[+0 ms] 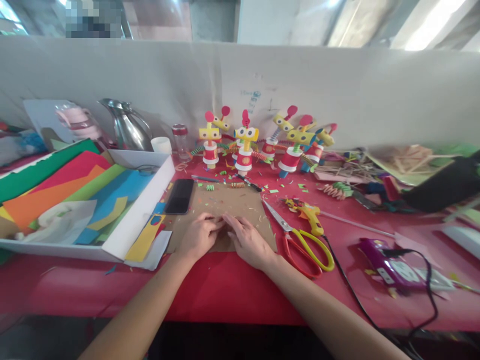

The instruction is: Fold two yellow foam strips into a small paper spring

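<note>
My left hand [200, 236] and my right hand [249, 241] meet fingertip to fingertip low over a brown cardboard sheet [247, 200]. The fingers of both are bent and pressed together; whatever lies between them is hidden or too small to name. Just beyond, on the sheet, lie a green paper spring [210, 188] and an orange-striped paper spring [237, 185], among tiny paper scraps. A dark phone [180, 196] rests at the sheet's left edge. Beside my right hand lie large scissors [290, 231] with one red and one yellow handle, blades pointing away.
A white box [146, 207] of coloured paper stands left. Several paper robot figures [245, 150] line the back, near a steel jug [127, 125] and white cup [161, 145]. To the right are a yellow glue gun [315, 220], a purple power strip [393, 270] and a black cord [345, 280].
</note>
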A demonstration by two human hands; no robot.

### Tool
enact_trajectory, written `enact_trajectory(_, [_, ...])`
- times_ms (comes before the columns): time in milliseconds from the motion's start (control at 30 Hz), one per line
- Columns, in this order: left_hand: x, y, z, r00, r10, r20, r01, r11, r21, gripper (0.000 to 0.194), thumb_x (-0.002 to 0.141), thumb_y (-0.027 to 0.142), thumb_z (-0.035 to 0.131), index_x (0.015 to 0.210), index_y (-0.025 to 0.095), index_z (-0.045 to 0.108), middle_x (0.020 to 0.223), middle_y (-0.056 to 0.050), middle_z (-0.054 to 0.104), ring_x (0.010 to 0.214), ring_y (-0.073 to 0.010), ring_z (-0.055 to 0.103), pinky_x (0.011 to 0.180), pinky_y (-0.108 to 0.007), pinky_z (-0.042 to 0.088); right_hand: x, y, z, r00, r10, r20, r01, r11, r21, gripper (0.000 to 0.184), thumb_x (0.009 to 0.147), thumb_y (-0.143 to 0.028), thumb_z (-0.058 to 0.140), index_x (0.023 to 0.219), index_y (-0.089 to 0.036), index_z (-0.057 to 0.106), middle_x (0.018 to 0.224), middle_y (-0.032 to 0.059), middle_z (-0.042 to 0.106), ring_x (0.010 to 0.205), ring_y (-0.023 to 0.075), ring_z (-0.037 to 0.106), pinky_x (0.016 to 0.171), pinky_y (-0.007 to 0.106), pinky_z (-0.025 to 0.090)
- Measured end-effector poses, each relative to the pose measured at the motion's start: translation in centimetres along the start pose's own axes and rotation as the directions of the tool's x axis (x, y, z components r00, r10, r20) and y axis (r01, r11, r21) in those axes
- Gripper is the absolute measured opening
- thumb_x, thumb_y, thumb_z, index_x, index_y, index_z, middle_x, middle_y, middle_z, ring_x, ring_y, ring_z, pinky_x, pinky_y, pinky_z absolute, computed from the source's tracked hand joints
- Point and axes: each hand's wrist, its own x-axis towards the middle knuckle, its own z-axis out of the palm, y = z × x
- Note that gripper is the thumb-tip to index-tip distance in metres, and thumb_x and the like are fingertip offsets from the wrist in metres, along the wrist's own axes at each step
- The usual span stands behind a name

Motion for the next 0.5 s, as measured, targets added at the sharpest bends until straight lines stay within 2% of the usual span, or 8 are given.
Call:
enact_trajectory(200, [0.0, 0.6, -0.4, 0.993, 0.109, 0.055, -0.113, 0.991, 0.074, 0.034, 0.083, 0.012, 0.052, 0.107, 0.027, 0.07, 0.107, -0.002, 0.071, 0.105, -0.0207, 0.057, 0.089, -0.035, 0.051, 0.0, 0.1, 0.0, 1.0, -0.003, -0.013, 0.004, 0.998, 0.056, 0.052, 0.087, -0.006, 0.04, 0.138, -0.017, 0.034, 0.12, 0.0132, 0.059, 0.111, 0.0235, 0.054, 0.093, 0.043, 0.05])
enact_trajectory(300, [0.0, 1.0, -0.7, 0.991, 0.11, 0.07, -0.114, 0.992, 0.052, 0.035, 0.08, 0.01, 0.053, 0.106, 0.027, 0.07, 0.11, -0.003, 0.07, 0.106, -0.0209, 0.058, 0.09, -0.036, 0.051, 0.1, 0.0, -0.1, 0.999, -0.01, -0.036, 0.012, 0.999, 0.035, 0.05, 0.088, -0.007, 0.04, 0.137, -0.018, 0.038, 0.117, 0.0128, 0.061, 0.111, 0.0231, 0.055, 0.093, 0.042, 0.05])
enact_trajectory(400, [0.1, 1.2, -1.1, 0.998, 0.023, 0.058, -0.016, 0.994, -0.107, 0.033, 0.08, 0.01, 0.052, 0.099, 0.027, 0.073, 0.113, -0.001, 0.069, 0.105, -0.0172, 0.062, 0.092, -0.031, 0.05, 0.1, -0.1, -0.1, 0.999, -0.026, -0.045, 0.026, 1.0, 0.003, 0.048, 0.088, -0.007, 0.039, 0.135, -0.016, 0.04, 0.114, 0.0142, 0.063, 0.112, 0.0231, 0.054, 0.092, 0.041, 0.051])
enact_trajectory(500, [0.2, 1.3, -1.7, 0.979, -0.2, 0.049, 0.206, 0.957, -0.203, 0.027, 0.078, 0.013, 0.054, 0.088, 0.027, 0.075, 0.106, 0.001, 0.072, 0.097, -0.0172, 0.067, 0.088, -0.031, 0.052, 0.1, -0.3, -0.3, 0.999, -0.017, -0.044, 0.017, 1.0, -0.012, 0.045, 0.088, -0.007, 0.04, 0.132, -0.013, 0.044, 0.114, 0.015, 0.064, 0.11, 0.0231, 0.055, 0.092, 0.04, 0.051])
